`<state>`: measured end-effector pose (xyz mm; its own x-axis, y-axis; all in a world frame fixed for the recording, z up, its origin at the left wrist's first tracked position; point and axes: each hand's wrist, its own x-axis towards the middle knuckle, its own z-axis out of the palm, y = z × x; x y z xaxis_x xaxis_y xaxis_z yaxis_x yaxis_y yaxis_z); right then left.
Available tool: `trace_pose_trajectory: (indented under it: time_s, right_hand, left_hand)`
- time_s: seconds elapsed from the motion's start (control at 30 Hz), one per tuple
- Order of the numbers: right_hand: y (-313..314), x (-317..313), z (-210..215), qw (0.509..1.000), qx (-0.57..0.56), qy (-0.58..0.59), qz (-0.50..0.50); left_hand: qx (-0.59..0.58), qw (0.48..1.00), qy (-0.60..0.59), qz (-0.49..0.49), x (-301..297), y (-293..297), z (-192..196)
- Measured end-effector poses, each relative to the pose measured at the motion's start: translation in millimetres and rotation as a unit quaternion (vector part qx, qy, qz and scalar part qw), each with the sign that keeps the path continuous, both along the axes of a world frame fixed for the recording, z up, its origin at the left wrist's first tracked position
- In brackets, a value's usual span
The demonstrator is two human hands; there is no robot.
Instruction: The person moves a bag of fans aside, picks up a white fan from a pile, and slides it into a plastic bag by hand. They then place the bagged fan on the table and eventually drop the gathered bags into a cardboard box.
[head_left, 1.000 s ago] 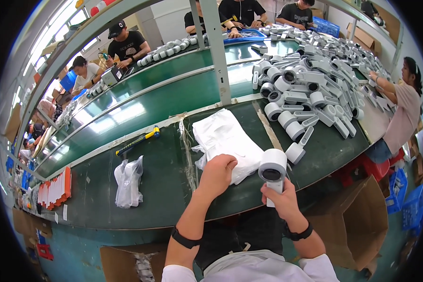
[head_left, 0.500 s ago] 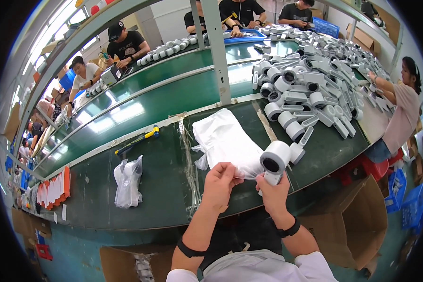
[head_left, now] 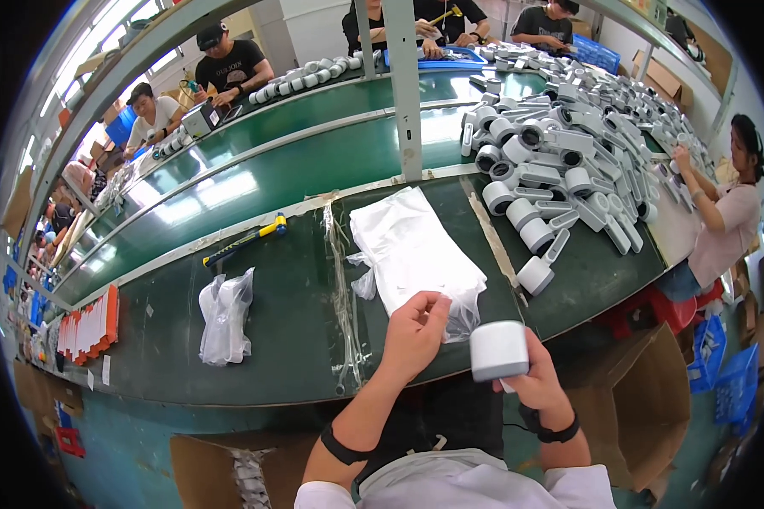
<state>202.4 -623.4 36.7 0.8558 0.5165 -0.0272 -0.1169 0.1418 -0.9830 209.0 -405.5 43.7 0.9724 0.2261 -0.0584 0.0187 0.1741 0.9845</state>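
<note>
My right hand (head_left: 539,382) grips a white and grey handheld device (head_left: 498,349) with a thick cylindrical head, held just past the bench's near edge. The smooth outer side of the head faces up; my fingers and the angle hide most of its handle. At the lower edge of a stack of white plastic bags (head_left: 412,242), my left hand (head_left: 416,331) is closed in a pinch. A clear, crumpled bag end (head_left: 463,316) spreads out from beside those fingertips. Left of the stack, a bagged white device (head_left: 227,318) lies on the dark green bench.
A large pile of similar devices (head_left: 569,161) covers the far right. A yellow and black hammer (head_left: 246,240) and orange-edged cards (head_left: 89,327) lie leftward. Cardboard boxes (head_left: 645,407) stand below the bench. A metal post (head_left: 406,110) rises beyond; co-workers sit around.
My right hand has drawn the device down and right, away from the bags, and turned it so its dark opening no longer shows. My left hand has shifted slightly right, still at the bags.
</note>
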Motion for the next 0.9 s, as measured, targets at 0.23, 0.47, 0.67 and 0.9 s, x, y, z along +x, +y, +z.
trace_pose_trajectory:
  time_s: [0.23,0.47,0.67,0.9]
  right_hand:
    - [-1.8,17.3,27.4,0.973,-0.162,0.060,0.150]
    - [13.3,27.7,24.7,0.971,-0.191,0.087,0.116]
    - [32.8,14.9,11.2,0.967,-0.251,0.030,-0.027]
    - [43.3,13.9,-21.8,0.993,-0.102,-0.053,-0.033]
  left_hand:
    - [0.028,0.998,0.000,-0.062,0.8,4.3,4.6]
    - [0.035,0.994,0.021,-0.105,-9.4,23.4,11.2]
    - [0.470,0.853,-0.225,0.034,-20.4,-7.3,25.6]
    - [0.572,0.754,-0.320,-0.031,-32.9,-27.2,17.7]
